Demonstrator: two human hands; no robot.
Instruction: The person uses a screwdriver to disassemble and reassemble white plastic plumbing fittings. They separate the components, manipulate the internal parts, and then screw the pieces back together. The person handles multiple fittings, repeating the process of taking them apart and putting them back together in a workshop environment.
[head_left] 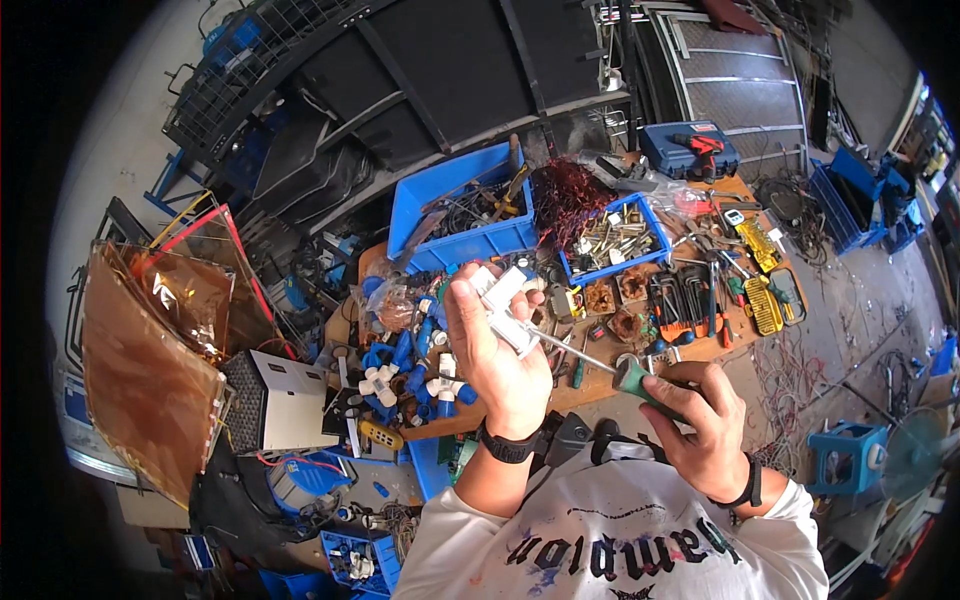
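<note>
My left hand (508,378) is raised over the near side of the bench, its fingers closed around a white plastic fitting (512,328) with blocky arms. In my right hand (704,428) is a screwdriver (632,377), gripped by its green handle. The long metal shaft points left and its end reaches the lower side of the fitting; whether the tip sits inside a screw is too small to tell. Beneath my left hand lie white and blue plastic fittings, among them a white branched one (380,384) and another with blue ends (446,384).
The wooden bench (560,398) carries a large blue bin (470,243) of tools, a blue tray (618,240) of metal parts, and hex keys (680,300). Behind them are a red drill (698,150) and its blue case (662,148). A white box (290,400) stands at left.
</note>
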